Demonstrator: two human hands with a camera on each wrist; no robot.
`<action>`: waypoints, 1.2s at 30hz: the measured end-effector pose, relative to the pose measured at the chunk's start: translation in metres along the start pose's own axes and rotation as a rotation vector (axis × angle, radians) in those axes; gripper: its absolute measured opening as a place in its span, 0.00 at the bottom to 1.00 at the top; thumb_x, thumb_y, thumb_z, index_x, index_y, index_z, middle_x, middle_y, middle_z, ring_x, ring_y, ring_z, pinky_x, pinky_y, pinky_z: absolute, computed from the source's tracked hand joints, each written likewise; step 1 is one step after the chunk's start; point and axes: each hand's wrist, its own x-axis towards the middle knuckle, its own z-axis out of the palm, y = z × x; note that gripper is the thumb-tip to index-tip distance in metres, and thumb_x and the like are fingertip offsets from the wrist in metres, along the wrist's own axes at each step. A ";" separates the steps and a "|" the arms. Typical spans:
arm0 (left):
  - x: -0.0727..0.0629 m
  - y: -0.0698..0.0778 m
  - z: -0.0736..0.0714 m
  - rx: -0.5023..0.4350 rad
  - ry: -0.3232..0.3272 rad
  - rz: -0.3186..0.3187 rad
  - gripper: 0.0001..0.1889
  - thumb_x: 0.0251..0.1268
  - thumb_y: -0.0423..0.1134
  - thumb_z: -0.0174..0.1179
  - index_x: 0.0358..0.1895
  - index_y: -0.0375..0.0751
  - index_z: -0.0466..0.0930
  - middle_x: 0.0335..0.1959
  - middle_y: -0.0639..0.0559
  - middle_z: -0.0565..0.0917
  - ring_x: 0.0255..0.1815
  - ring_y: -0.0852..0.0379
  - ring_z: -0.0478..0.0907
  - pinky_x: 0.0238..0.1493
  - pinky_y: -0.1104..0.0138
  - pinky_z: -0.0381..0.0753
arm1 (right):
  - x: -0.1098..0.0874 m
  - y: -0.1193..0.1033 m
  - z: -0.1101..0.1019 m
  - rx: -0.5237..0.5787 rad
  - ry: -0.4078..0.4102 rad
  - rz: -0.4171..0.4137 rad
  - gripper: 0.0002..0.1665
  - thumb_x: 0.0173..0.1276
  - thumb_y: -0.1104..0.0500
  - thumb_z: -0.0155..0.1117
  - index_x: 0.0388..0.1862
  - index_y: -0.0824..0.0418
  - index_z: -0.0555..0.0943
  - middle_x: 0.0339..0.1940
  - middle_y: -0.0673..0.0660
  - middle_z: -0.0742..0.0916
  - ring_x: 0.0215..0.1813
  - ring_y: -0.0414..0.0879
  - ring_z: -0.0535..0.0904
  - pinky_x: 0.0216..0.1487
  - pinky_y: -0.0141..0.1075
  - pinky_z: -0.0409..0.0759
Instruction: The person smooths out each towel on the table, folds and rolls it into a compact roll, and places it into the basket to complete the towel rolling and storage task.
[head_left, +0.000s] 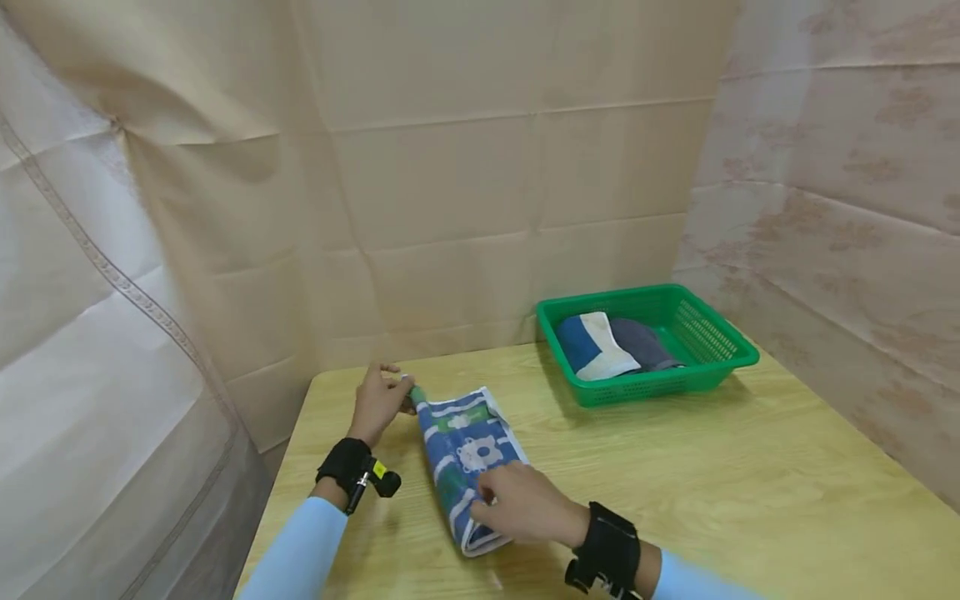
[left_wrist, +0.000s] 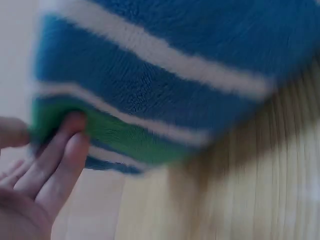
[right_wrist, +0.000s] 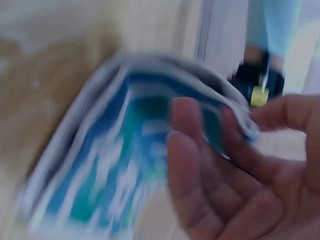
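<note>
A folded blue, green and white striped towel [head_left: 453,433] with a bear print lies on the table, its far left corner lifted. My left hand [head_left: 378,404] pinches that corner. In the left wrist view, the thumb and fingers hold a green band of the towel [left_wrist: 145,65]. Over the towel's near right part is my right hand [head_left: 528,504], hiding some of it. In the right wrist view, this hand [right_wrist: 235,175] pinches the white-bound edge of the towel [right_wrist: 107,165] between thumb and finger, the other fingers loosely bent. That view is blurred.
A green plastic basket [head_left: 667,383] stands at the back right of the wooden table [head_left: 675,483]. Inside are a blue and white folded cloth [head_left: 600,346] and a dark grey one [head_left: 641,343]. Beige curtains [head_left: 450,183] hang behind the table, with more fabric at both sides.
</note>
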 end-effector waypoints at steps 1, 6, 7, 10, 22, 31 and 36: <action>0.000 0.002 0.006 -0.012 -0.055 0.017 0.20 0.77 0.38 0.61 0.62 0.34 0.66 0.45 0.34 0.87 0.34 0.43 0.89 0.42 0.48 0.86 | -0.004 0.008 -0.007 0.002 -0.009 0.031 0.23 0.68 0.57 0.63 0.14 0.48 0.67 0.11 0.41 0.66 0.14 0.34 0.59 0.19 0.29 0.56; -0.008 -0.010 0.036 0.335 -0.414 0.157 0.17 0.78 0.42 0.61 0.60 0.36 0.76 0.58 0.39 0.83 0.60 0.40 0.81 0.60 0.47 0.78 | -0.022 0.048 -0.016 -0.061 -0.043 0.095 0.30 0.68 0.59 0.65 0.10 0.49 0.62 0.10 0.40 0.60 0.15 0.36 0.53 0.21 0.31 0.51; -0.010 -0.015 0.040 0.443 -0.488 0.199 0.18 0.78 0.44 0.60 0.61 0.36 0.77 0.61 0.40 0.82 0.64 0.39 0.77 0.64 0.45 0.74 | -0.024 0.055 -0.014 -0.063 -0.057 0.107 0.29 0.68 0.59 0.65 0.10 0.48 0.63 0.10 0.40 0.60 0.15 0.35 0.53 0.20 0.31 0.51; -0.015 -0.028 0.052 0.658 -0.635 0.307 0.25 0.79 0.48 0.58 0.69 0.37 0.72 0.71 0.37 0.72 0.75 0.33 0.63 0.72 0.37 0.58 | -0.026 0.067 -0.009 -0.036 -0.086 0.148 0.26 0.68 0.58 0.65 0.11 0.49 0.68 0.10 0.40 0.64 0.15 0.35 0.57 0.20 0.30 0.54; 0.003 -0.045 0.055 0.682 -0.198 0.233 0.29 0.69 0.46 0.70 0.65 0.32 0.76 0.56 0.35 0.82 0.57 0.33 0.74 0.54 0.37 0.70 | -0.029 0.080 -0.024 0.286 -0.107 0.236 0.18 0.76 0.58 0.60 0.26 0.65 0.81 0.20 0.58 0.87 0.20 0.56 0.84 0.23 0.46 0.82; 0.013 -0.022 0.058 0.499 0.013 0.375 0.09 0.72 0.40 0.66 0.41 0.37 0.83 0.34 0.48 0.80 0.37 0.48 0.76 0.43 0.52 0.74 | -0.036 0.072 -0.046 0.209 -0.062 0.138 0.19 0.75 0.56 0.55 0.21 0.56 0.73 0.18 0.47 0.73 0.18 0.39 0.64 0.24 0.33 0.64; 0.017 -0.025 0.069 0.525 -0.018 0.375 0.09 0.75 0.43 0.63 0.46 0.42 0.81 0.36 0.48 0.85 0.34 0.50 0.80 0.38 0.55 0.77 | -0.039 0.084 -0.048 0.171 -0.030 0.191 0.20 0.73 0.57 0.58 0.18 0.52 0.70 0.16 0.45 0.69 0.19 0.40 0.61 0.24 0.34 0.60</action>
